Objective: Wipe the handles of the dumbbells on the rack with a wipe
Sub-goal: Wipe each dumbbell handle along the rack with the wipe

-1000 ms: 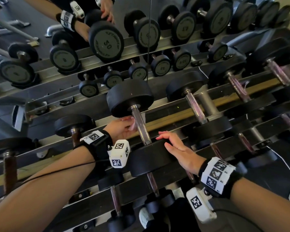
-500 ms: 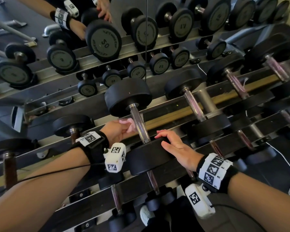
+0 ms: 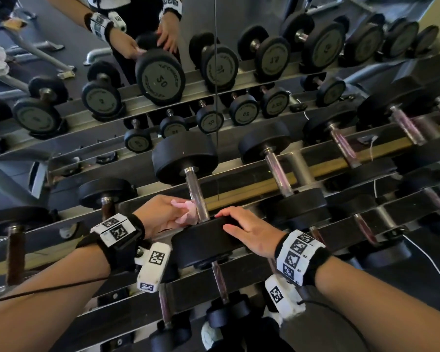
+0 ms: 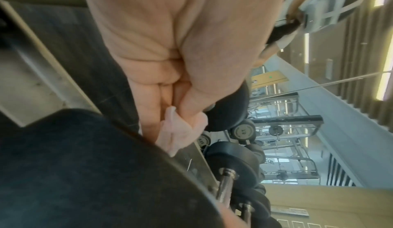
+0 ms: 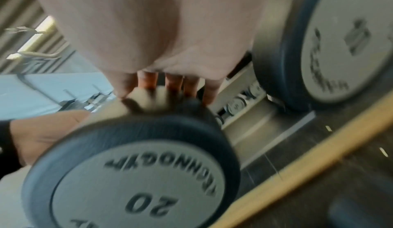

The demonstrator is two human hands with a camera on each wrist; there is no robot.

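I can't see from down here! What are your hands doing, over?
Left hand pinching pink wipe against the dumbbell handle. Right hand flat on the near weight head, steadying. Nothing blocking the handle.

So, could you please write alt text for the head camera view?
The left hand presses a crumpled pink wipe against the chrome handle of a black round dumbbell on a metal rack; the right hand rests on its near head.

the left hand [image 3: 160, 214] slides the pink wipe [image 3: 186, 212] down the handle [image 3: 197, 196], from the middle of the bar to its near end, beside the weight head [image 3: 203, 242] under the right hand [image 3: 252, 233].
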